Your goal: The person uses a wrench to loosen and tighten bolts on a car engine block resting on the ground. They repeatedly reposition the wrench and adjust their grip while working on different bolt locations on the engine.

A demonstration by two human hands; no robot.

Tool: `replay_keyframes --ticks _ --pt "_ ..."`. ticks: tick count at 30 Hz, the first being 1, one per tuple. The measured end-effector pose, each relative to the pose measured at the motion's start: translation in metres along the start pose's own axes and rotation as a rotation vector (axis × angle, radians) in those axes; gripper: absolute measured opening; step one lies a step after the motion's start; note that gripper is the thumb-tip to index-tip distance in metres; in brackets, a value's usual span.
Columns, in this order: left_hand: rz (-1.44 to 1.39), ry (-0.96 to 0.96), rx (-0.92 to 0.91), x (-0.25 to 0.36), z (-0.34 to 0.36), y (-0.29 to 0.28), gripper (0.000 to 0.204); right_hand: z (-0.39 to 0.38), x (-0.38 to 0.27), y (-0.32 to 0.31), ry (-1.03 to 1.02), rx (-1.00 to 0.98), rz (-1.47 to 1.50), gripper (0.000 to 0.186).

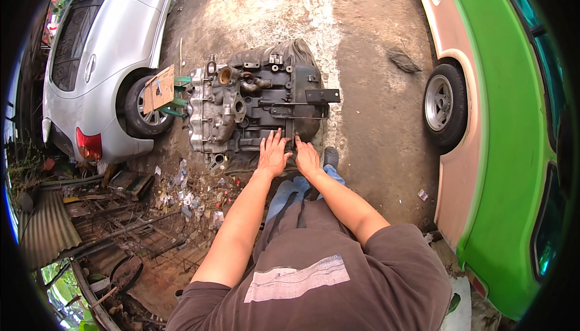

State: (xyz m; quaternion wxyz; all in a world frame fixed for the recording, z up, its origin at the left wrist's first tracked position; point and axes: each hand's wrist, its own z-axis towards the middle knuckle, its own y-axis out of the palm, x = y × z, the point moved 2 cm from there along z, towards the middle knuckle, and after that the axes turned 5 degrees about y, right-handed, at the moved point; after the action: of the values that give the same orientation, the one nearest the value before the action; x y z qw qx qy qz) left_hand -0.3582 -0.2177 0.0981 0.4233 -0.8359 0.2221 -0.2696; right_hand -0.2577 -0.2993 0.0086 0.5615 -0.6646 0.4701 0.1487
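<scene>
A car engine (266,106) lies on its side on the ground in front of me, with a dark block and a silvery cylinder head (204,113) at its left end. My left hand (274,154) rests on the near edge of the block, its fingers spread and nothing in them. Just to its right, my right hand (307,157) touches the same edge beside the rounded dark pan (307,126). Its index finger is stretched out, and I see nothing held in it. A flat black bracket (322,96) sticks out at the engine's right side.
A green stool (179,102) with cardboard (159,89) on it stands left of the engine, by a silver car (103,71). A green and pink vehicle (495,125) stands at the right. Litter (187,195) and scrap metal (127,234) cover the near left ground.
</scene>
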Motion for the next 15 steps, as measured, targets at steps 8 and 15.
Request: replay_keyframes --ticks 8,15 --pt "-0.004 -0.008 0.011 0.000 -0.001 0.001 0.053 0.008 -0.020 -0.028 0.138 -0.075 0.160 0.041" --pt "-0.013 -0.012 0.019 0.001 -0.002 0.002 0.052 0.058 0.005 -0.051 0.465 0.015 0.981 0.024"
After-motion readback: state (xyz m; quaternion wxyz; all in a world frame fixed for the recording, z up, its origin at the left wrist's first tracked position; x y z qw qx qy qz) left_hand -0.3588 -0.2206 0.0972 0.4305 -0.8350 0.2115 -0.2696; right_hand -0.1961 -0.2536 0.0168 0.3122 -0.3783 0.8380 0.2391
